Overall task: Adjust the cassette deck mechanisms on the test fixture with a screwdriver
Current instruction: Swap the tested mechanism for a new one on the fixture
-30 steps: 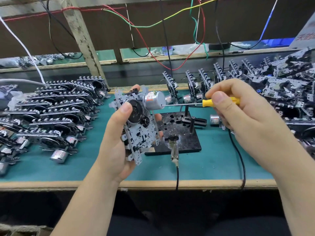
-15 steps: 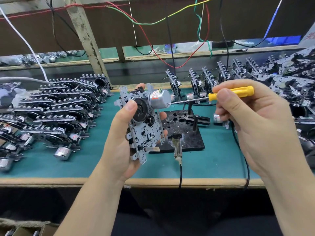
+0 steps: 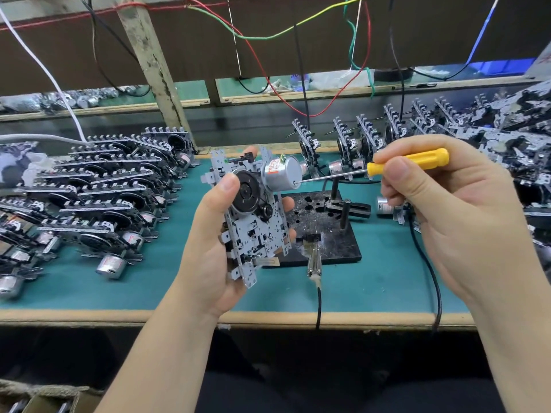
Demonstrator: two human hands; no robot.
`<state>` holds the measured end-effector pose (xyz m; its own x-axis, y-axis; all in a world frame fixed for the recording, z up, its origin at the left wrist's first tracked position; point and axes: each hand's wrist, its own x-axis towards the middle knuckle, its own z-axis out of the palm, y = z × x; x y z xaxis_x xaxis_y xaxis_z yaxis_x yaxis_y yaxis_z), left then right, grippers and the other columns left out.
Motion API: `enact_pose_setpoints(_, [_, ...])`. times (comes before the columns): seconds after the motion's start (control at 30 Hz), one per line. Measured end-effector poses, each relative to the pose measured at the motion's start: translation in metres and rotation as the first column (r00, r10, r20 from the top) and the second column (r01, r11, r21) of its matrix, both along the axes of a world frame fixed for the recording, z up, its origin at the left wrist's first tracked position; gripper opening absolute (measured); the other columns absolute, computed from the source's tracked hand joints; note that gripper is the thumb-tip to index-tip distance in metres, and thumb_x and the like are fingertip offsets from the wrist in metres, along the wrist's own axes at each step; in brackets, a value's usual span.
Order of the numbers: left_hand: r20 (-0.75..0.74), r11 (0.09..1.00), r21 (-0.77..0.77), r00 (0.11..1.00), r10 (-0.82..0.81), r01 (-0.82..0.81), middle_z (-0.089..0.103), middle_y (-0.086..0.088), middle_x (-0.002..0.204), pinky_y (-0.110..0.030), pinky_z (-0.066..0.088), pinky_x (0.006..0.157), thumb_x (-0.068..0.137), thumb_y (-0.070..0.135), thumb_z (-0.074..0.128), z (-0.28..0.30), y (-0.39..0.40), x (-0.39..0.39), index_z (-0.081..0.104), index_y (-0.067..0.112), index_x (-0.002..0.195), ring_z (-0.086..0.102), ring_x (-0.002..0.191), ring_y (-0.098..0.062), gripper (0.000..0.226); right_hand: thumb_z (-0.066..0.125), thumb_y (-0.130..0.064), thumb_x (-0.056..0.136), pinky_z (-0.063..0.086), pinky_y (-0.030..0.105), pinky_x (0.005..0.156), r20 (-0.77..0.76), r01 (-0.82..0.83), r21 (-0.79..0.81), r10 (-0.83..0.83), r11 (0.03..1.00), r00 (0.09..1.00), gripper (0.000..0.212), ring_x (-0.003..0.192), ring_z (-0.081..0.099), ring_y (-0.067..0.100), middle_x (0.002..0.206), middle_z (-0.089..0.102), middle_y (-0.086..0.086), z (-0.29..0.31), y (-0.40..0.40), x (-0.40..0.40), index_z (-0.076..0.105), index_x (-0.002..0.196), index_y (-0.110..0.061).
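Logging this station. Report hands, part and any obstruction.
Left hand grips the cassette deck, held above the bench. Right hand pinches the screwdriver, tip at the motor end. Fixture sits empty. Nothing in the way.

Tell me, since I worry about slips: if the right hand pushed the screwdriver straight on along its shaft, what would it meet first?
The motor on the held cassette deck mechanism: the screwdriver tip, in the right hand, already appears to touch its end face.
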<state>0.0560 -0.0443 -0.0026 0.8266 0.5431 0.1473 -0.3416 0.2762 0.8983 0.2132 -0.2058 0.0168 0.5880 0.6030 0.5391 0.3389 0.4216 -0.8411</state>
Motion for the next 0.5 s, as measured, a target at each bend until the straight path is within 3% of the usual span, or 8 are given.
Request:
enact_pose_setpoints(0.23, [-0.006, 1.0, 0.027, 1.0, -0.009, 0.009, 0.074, 0.002, 0.106, -0.051, 0.048, 0.092, 0.082, 0.053, 0.053, 0.003, 0.003, 0.007, 0.077, 0.032, 0.109, 0.063, 0.106, -0.027, 0.042, 0.071, -0.039, 0.091, 0.049, 0.02, 0.07, -0.035, 0.018, 0.024, -0.017, 1.0, 0.999, 0.013, 0.078, 0.059, 0.013, 0.088, 0.069, -0.009, -0.007, -0.001, 0.006, 0.074, 0.098, -0.029])
enact_pose_setpoints(0.33, [0.019, 0.997, 0.041, 0.998, 0.061, -0.062, 0.07, -0.003, 0.116, -0.052, 0.053, 0.088, 0.079, 0.049, 0.06, 0.007, 0.01, 0.014, 0.062, 0.027, 0.132, 0.064, 0.107, -0.028, 0.057, 0.069, -0.034, 0.091, 0.047, 0.017, 0.067, -0.237, 0.101, 0.167, -0.06, 0.981, 0.97, 0.009, 0.074, 0.057, 0.007, 0.087, 0.068, -0.008, -0.009, -0.008, 0.015, 0.073, 0.095, -0.026])
enact_pose_setpoints(0.4, [-0.052, 0.966, 0.234, 0.99, 0.127, -0.112, 0.067, 0.0, 0.124, -0.054, 0.053, 0.099, 0.076, 0.05, 0.063, 0.013, 0.021, 0.022, 0.047, 0.028, 0.146, 0.064, 0.113, -0.024, 0.075, 0.067, -0.033, 0.092, 0.045, 0.016, 0.065, -0.32, 0.203, 0.202, -0.131, 0.958, 0.938, 0.008, 0.072, 0.056, 0.003, 0.084, 0.066, -0.01, -0.011, -0.014, 0.024, 0.069, 0.093, -0.025])
enact_pose_setpoints(0.43, [-0.113, 0.912, 0.395, 0.979, 0.171, -0.114, 0.066, 0.007, 0.128, -0.048, 0.05, 0.104, 0.073, 0.052, 0.066, 0.017, 0.027, 0.028, 0.042, 0.034, 0.148, 0.063, 0.118, -0.018, 0.081, 0.065, -0.033, 0.093, 0.045, 0.016, 0.065, -0.328, 0.239, 0.191, -0.167, 0.952, 0.93, 0.008, 0.071, 0.056, 0.003, 0.082, 0.065, -0.011, -0.013, -0.015, 0.027, 0.067, 0.093, -0.026])
enact_pose_setpoints(0.5, [-0.201, 0.697, 0.714, 0.937, 0.287, -0.061, 0.059, 0.028, 0.13, -0.012, 0.042, 0.102, 0.068, 0.059, 0.071, 0.025, 0.038, 0.043, 0.037, 0.049, 0.147, 0.058, 0.119, 0.004, 0.087, 0.057, -0.034, 0.099, 0.047, 0.019, 0.067, -0.323, 0.273, 0.15, -0.213, 0.95, 0.922, 0.011, 0.074, 0.06, 0.007, 0.084, 0.066, -0.01, -0.017, -0.016, 0.03, 0.061, 0.095, -0.025])
